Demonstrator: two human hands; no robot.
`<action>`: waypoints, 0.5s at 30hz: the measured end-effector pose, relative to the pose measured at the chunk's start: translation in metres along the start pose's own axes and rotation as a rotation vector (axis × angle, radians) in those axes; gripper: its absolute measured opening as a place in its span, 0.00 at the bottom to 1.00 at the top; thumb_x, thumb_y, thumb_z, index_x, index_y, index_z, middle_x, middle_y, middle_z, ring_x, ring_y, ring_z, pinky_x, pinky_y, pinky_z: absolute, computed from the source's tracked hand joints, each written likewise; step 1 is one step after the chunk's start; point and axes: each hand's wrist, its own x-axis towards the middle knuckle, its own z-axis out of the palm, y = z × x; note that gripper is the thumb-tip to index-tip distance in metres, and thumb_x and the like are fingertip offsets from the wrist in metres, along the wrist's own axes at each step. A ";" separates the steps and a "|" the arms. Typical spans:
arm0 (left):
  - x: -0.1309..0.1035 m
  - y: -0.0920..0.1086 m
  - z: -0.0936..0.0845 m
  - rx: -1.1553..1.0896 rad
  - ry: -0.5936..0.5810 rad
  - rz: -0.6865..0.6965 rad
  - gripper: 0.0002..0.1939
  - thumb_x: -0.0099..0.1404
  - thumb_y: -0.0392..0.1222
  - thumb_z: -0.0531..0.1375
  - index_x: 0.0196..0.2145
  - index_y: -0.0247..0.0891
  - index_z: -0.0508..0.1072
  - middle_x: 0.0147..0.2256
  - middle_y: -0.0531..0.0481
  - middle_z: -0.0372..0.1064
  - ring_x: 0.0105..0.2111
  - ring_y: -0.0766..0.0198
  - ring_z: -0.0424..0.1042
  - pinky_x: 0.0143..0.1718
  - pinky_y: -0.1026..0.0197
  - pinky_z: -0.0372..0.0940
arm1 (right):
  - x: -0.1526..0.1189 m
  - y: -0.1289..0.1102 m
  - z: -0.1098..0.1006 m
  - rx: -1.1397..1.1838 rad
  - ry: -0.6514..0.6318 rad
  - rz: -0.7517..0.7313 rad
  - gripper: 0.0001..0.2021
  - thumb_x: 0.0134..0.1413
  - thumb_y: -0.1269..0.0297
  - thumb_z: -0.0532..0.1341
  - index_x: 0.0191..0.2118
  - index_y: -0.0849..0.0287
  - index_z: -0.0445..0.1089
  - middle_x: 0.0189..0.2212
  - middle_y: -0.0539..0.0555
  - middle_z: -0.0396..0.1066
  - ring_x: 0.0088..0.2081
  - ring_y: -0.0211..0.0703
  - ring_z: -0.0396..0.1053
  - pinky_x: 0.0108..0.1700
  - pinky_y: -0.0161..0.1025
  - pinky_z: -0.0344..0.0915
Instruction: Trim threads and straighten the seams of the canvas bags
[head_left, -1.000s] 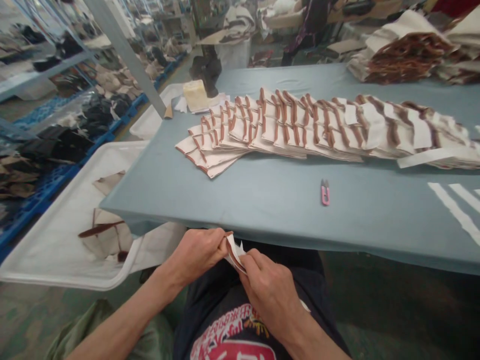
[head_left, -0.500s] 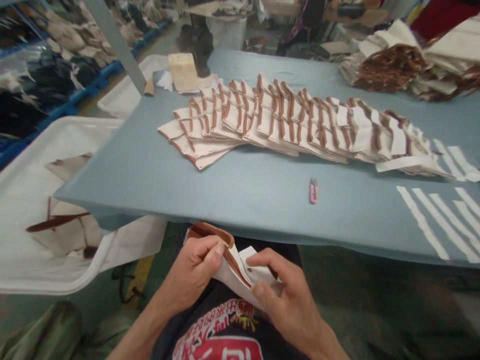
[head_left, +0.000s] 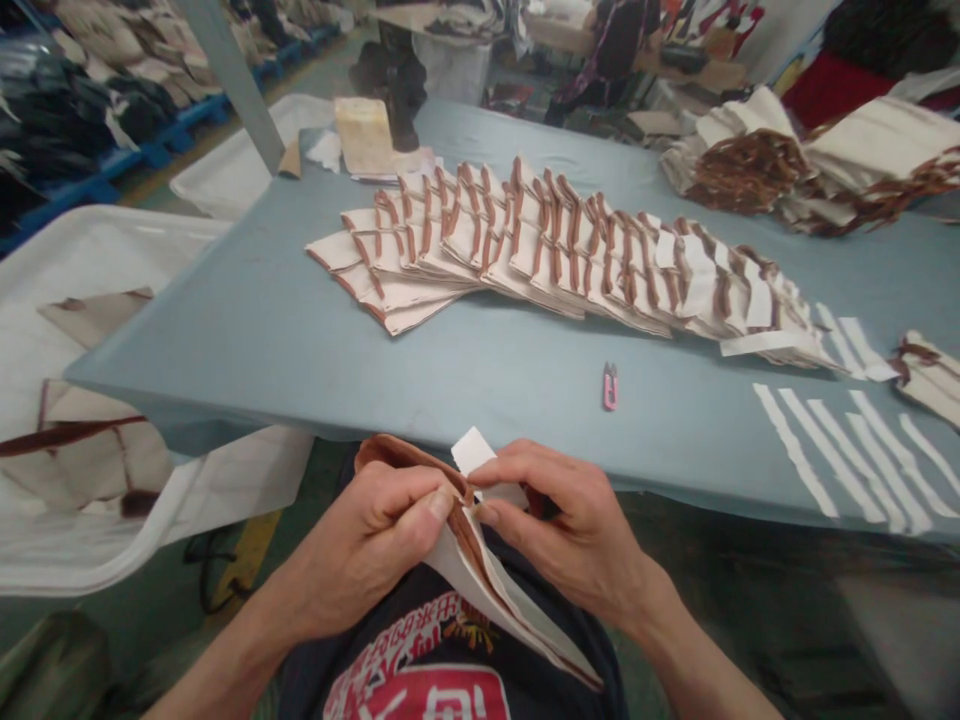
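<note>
Over my lap, just off the near table edge, is a cream fabric piece (head_left: 517, 610) with brown trim. My left hand (head_left: 386, 520) is closed on its trimmed edge, thumb and forefinger pinching near the top. My right hand (head_left: 570, 510) is closed on a white strip (head_left: 472, 452), whose end sticks up past the fingers. Its thumb and forefinger tips meet the trim beside my left thumb. On the table beyond lie pink thread snips (head_left: 610, 388). Farther back, cream pieces with brown trim (head_left: 540, 240) overlap in a long row.
Several loose white strips (head_left: 795, 450) lie on the blue-grey table (head_left: 247, 330) at right. Bundled fabric stacks (head_left: 742, 150) stand at the back right. A white bin (head_left: 202, 490) with fabric pieces is at left. A metal post (head_left: 232, 80) rises by the far left corner.
My right hand has moved up and left along the piece to my left fingertips, bringing the white strip with it. The piece's lower end now hangs free to the right.
</note>
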 end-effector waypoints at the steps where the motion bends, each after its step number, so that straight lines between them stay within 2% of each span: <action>1: 0.001 -0.001 -0.001 -0.001 -0.014 0.000 0.18 0.72 0.39 0.47 0.23 0.41 0.54 0.21 0.58 0.46 0.21 0.69 0.50 0.23 0.63 0.49 | 0.002 0.000 -0.004 -0.033 -0.015 -0.050 0.07 0.70 0.64 0.63 0.45 0.59 0.78 0.37 0.55 0.81 0.36 0.40 0.77 0.38 0.36 0.73; 3: 0.002 -0.002 -0.001 0.002 -0.040 -0.009 0.18 0.72 0.40 0.47 0.23 0.41 0.52 0.22 0.58 0.46 0.22 0.68 0.50 0.24 0.63 0.49 | 0.005 -0.002 -0.011 -0.130 -0.053 -0.145 0.08 0.71 0.65 0.61 0.46 0.59 0.78 0.39 0.57 0.82 0.39 0.41 0.79 0.41 0.36 0.75; 7: 0.005 -0.005 -0.002 -0.036 -0.110 -0.041 0.18 0.72 0.42 0.48 0.23 0.42 0.51 0.22 0.58 0.45 0.23 0.68 0.49 0.25 0.62 0.48 | 0.013 -0.009 -0.023 -0.311 -0.153 -0.261 0.10 0.73 0.65 0.59 0.42 0.58 0.79 0.39 0.56 0.83 0.39 0.42 0.81 0.41 0.35 0.75; 11: 0.008 -0.008 -0.002 -0.137 -0.147 -0.106 0.20 0.72 0.46 0.50 0.22 0.41 0.54 0.22 0.57 0.46 0.23 0.68 0.47 0.23 0.62 0.46 | 0.016 -0.012 -0.026 -0.396 -0.250 -0.223 0.12 0.74 0.65 0.58 0.42 0.55 0.79 0.39 0.54 0.84 0.37 0.42 0.81 0.39 0.35 0.74; 15: 0.007 -0.014 -0.003 -0.236 -0.194 -0.191 0.22 0.72 0.53 0.53 0.23 0.38 0.63 0.22 0.57 0.50 0.23 0.68 0.48 0.23 0.63 0.46 | 0.014 -0.005 -0.021 -0.383 -0.287 -0.194 0.11 0.72 0.68 0.57 0.40 0.56 0.78 0.35 0.53 0.83 0.35 0.40 0.79 0.37 0.34 0.71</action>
